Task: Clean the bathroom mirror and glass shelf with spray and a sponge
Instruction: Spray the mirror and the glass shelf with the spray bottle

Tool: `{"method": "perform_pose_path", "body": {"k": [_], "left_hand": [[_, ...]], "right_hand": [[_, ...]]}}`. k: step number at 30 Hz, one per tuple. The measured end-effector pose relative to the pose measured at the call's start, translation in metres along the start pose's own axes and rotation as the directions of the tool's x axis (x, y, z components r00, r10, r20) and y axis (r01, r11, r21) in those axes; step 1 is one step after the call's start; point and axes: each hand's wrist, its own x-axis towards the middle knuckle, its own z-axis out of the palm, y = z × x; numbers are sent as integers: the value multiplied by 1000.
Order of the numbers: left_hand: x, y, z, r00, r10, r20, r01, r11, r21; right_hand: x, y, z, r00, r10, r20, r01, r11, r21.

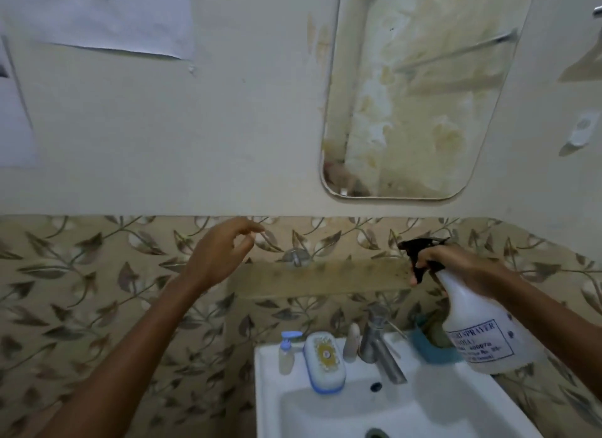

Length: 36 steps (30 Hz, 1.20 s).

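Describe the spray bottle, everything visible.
The spray bottle has a translucent white plastic body, a black trigger head and a blue-printed label reading "SPRAYER". The right hand grips its neck, a finger on the trigger. It is tilted, nozzle aimed left along the dirty glass shelf, base hanging over the sink's right side. Liquid level unclear.
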Motion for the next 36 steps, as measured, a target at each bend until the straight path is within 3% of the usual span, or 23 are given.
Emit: {"method": "perform_pose_path", "body": {"k": [5,12,17,23,33,36], "left_hand": [[-54,-29,-17,969,-238,-69,235,971,-46],[-79,-35,-37,975,-208,-83,213,975,62],[-79,-29,-25,978,-209,9,207,974,92],[-84,-23,-5,964,-230,134,214,969,128],[-105,-13,38,961,-250,118,215,943,253],[-105,-13,45,979,-205,20,187,927,325]], "right_hand": [[0,-31,67,972,-31,231,25,999,29],[10,-60,132,936,-67,347,73,997,-3],[14,-52,146,956,-146,255,159,987,-31],[7,-42,128,968,-153,199,163,986,-36],[-4,4,64,996,-90,-3,90,994,54],[-11,12,49,997,-50,-66,55,995,81]]}}
